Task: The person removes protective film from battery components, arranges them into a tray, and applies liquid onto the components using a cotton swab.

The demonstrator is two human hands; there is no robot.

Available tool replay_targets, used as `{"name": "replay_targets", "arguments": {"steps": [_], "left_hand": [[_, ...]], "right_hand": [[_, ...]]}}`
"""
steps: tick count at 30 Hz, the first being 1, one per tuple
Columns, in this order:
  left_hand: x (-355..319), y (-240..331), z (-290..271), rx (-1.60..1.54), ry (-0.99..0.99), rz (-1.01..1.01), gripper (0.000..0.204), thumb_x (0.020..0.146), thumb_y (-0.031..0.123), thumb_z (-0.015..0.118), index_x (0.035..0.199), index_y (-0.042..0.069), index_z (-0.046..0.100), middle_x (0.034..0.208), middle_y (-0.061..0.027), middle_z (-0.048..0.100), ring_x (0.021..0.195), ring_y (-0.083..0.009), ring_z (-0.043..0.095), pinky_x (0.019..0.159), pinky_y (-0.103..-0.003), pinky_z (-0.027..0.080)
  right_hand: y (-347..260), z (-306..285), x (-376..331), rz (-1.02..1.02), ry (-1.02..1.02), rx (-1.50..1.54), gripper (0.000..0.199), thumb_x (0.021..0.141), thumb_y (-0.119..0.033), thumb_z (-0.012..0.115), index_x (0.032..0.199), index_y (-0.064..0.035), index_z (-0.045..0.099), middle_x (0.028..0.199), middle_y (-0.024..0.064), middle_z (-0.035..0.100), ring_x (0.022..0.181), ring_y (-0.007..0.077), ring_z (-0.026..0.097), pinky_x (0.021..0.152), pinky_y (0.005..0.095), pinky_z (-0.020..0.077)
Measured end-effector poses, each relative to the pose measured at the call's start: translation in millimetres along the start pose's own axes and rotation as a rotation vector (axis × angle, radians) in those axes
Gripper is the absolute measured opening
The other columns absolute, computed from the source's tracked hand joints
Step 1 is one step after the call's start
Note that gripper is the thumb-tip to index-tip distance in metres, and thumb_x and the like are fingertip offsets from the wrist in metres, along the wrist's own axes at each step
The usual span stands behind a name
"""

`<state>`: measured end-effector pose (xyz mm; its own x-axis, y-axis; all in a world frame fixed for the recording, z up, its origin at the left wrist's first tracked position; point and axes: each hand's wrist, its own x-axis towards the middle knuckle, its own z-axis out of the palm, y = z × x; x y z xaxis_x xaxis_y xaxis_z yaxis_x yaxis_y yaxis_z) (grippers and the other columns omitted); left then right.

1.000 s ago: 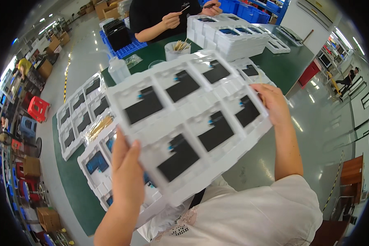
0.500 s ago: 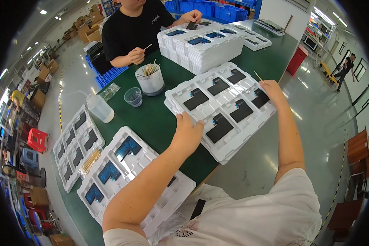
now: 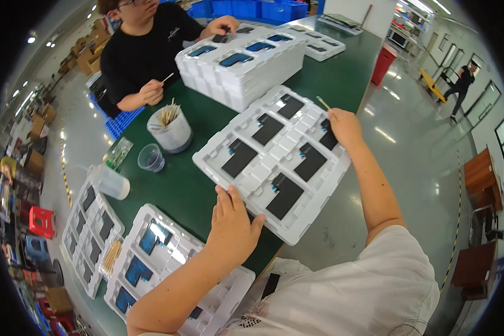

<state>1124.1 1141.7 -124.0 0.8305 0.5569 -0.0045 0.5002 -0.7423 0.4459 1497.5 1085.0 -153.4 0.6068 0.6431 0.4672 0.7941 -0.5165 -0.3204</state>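
A white plastic tray point(image 3: 287, 143) lies in front of me with several black L-shaped pieces point(image 3: 288, 197) in its pockets, each with a small blue tab. My right hand point(image 3: 344, 127) is closed at the tray's right edge. From its fingers a thin cotton swab point(image 3: 322, 103) sticks out. Close to the tray's near left edge is my left hand point(image 3: 232, 227), fingers stretched out and thumb apart, nothing in it. Under my left forearm a second white tray point(image 3: 173, 238) carries shiny blue L-shaped pieces point(image 3: 138, 271).
A tub of wooden swabs point(image 3: 171, 130), a clear cup point(image 3: 151, 158) and a squeeze bottle point(image 3: 111, 182) stand left. Another tray point(image 3: 88, 235) lies beyond, beside bagged swabs point(image 3: 111, 256). A tall tray stack point(image 3: 241, 75) rises ahead, where a co-worker in black point(image 3: 145, 50) holds a swab.
My left hand has drawn back from the tray toward me, its fingers straightening. The right hand keeps the swab at the tray's right edge. The whole view has shifted.
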Motion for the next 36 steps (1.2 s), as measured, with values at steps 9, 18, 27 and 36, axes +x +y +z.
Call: {"name": "replay_targets", "arguments": {"steps": [9, 18, 27, 36], "left_hand": [[4, 9, 0, 0.22, -0.091, 0.045, 0.085, 0.091, 0.046, 0.051, 0.135, -0.019, 0.018, 0.134, -0.0475, 0.022, 0.127, -0.054, 0.032, 0.106, -0.048, 0.029], [-3, 1, 0, 0.116, -0.035, 0.033, 0.085, 0.089, 0.043, 0.055, 0.136, -0.018, 0.02, 0.134, -0.0447, 0.026, 0.124, -0.0531, 0.035, 0.105, -0.051, 0.029], [-9, -16, 0, -0.006, -0.003, 0.043, 0.084, 0.087, 0.038, 0.059, 0.14, -0.012, 0.019, 0.141, -0.0389, 0.024, 0.134, -0.049, 0.024, 0.11, -0.046, 0.024], [-97, -20, -82, 0.036, 0.098, 0.12, 0.06, 0.087, 0.027, 0.063, 0.138, 0.006, 0.04, 0.148, -0.0202, 0.029, 0.14, -0.0358, 0.021, 0.111, -0.042, 0.024]], "right_hand": [[10, 7, 9, -0.002, -0.029, -0.271, 0.019, 0.079, -0.022, 0.06, 0.081, -0.0041, 0.066, 0.082, 0.0164, 0.066, 0.082, 0.0338, 0.065, 0.07, 0.0445, 0.0522], [-6, 18, 0, -0.062, 0.044, -0.208, 0.014, 0.078, -0.011, 0.055, 0.085, -0.0022, 0.064, 0.087, 0.0165, 0.064, 0.083, 0.0343, 0.063, 0.073, 0.0447, 0.0517], [-21, 23, 7, 0.022, 0.126, -0.175, 0.014, 0.074, -0.011, 0.056, 0.083, -0.005, 0.066, 0.089, 0.017, 0.067, 0.083, 0.0337, 0.065, 0.073, 0.0452, 0.0515], [-10, -19, 19, 0.016, 0.268, -0.124, 0.032, 0.096, -0.035, 0.041, 0.1, -0.0123, 0.062, 0.086, 0.0164, 0.067, 0.081, 0.0391, 0.062, 0.07, 0.0513, 0.0459]]}}
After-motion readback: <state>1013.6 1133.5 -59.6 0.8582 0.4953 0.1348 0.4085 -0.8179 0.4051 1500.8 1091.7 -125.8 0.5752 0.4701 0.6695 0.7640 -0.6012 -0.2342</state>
